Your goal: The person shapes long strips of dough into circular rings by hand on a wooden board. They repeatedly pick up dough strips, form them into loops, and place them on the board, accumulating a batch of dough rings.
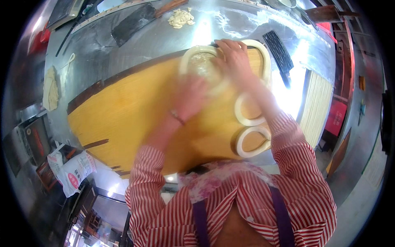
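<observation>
A thick pale dough rope (188,57) curves in a loop near the far edge of the yellow wooden board (123,115). My right hand (235,59) is on the right side of this loop, its fingers bent over the dough; the grip is partly hidden. Smeared by motion, my left hand (193,91) is at the loop's near left side, and its fingers cannot be made out. Inside the loop lies a shiny, wet-looking patch (202,64). Another dough rope (266,61) bends around the board's far right corner. Two smaller dough loops (242,113) (242,146) lie below my right forearm.
Beyond the board, the metal table (164,45) holds a dark flat blade (133,24), dough scraps (181,18) and flour smears. A black cleaver-like tool (279,53) lies at right, near a ribbed pale panel (316,105). Flattened dough (51,88) and a white printed bag (74,171) are at left.
</observation>
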{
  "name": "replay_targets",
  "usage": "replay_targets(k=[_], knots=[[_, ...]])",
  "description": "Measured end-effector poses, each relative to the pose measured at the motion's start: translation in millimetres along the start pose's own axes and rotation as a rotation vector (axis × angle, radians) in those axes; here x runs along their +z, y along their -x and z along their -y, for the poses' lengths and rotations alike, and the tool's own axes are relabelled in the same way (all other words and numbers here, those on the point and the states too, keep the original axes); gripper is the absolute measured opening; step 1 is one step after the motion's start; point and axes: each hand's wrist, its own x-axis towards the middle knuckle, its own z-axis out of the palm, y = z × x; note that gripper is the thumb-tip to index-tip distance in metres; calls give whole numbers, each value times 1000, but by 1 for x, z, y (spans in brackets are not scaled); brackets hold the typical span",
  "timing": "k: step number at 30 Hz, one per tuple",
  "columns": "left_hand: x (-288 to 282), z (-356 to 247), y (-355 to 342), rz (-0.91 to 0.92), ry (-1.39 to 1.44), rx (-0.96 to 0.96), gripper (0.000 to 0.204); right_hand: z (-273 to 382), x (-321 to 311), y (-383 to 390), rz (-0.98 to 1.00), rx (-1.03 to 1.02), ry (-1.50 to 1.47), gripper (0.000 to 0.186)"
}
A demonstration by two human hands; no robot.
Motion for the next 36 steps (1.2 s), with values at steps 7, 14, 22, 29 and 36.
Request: replay_targets(k=[7, 14, 22, 29, 36], knots=[[5, 10, 4, -177, 87, -105, 31, -1, 3, -11, 40, -49, 3, 29], [-4, 57, -35, -434, -120, -326, 31, 73, 51, 16, 178, 154, 33, 22], [-6, 73, -50, -388, -106, -249, 17, 105, 68, 70, 187, 90, -35, 39], [-2, 31, -24, -311, -15, 2, 18, 76, 32, 96, 331, 49, -208, 33], [8, 34, -13, -209, 57, 52, 19, 22, 24, 106, 361, -254, -70, 38]])
